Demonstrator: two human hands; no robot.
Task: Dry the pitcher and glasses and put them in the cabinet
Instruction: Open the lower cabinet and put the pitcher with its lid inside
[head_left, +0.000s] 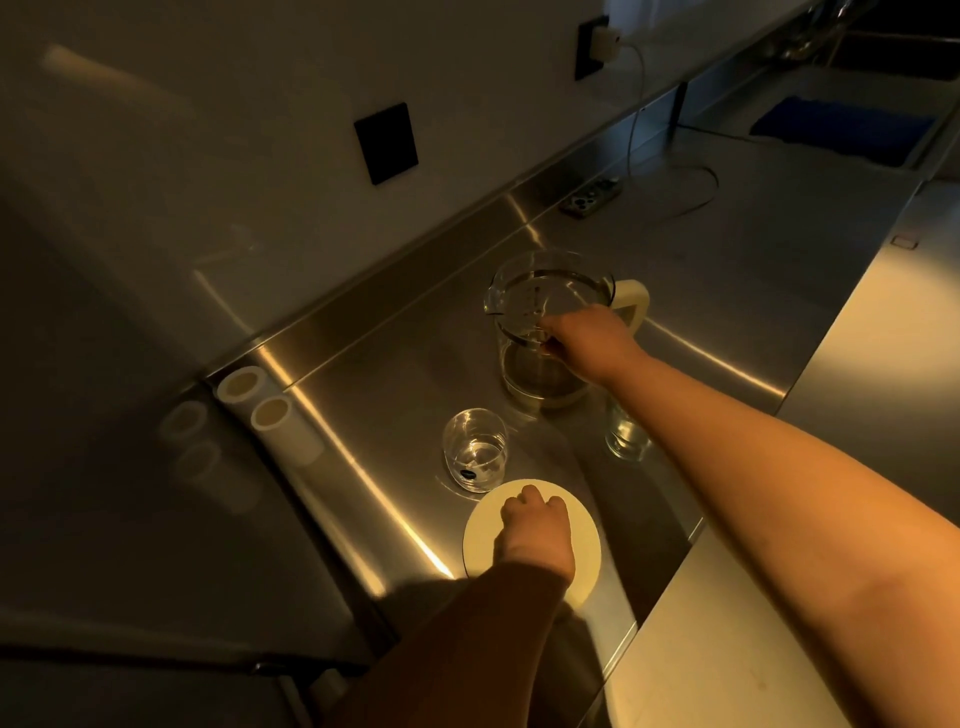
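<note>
Right now the pitcher (545, 332) stands upright on the steel bench (701, 270), and the right hand (587, 343) has its fingers curled over the near rim, gripping it. One glass (474, 449) stands in front of the pitcher; another glass (626, 436) shows partly under the right forearm. The left hand (535, 525) rests on a pale round lid (483, 540), fingers curled; whether it grips the lid I cannot tell.

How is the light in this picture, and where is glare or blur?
Head view: dim, warm light; bright glare streaks on the steel counter; the pitcher and glass are clear enough; left sleeve edge blurred; wide-angle lens bends the wall line.
</note>
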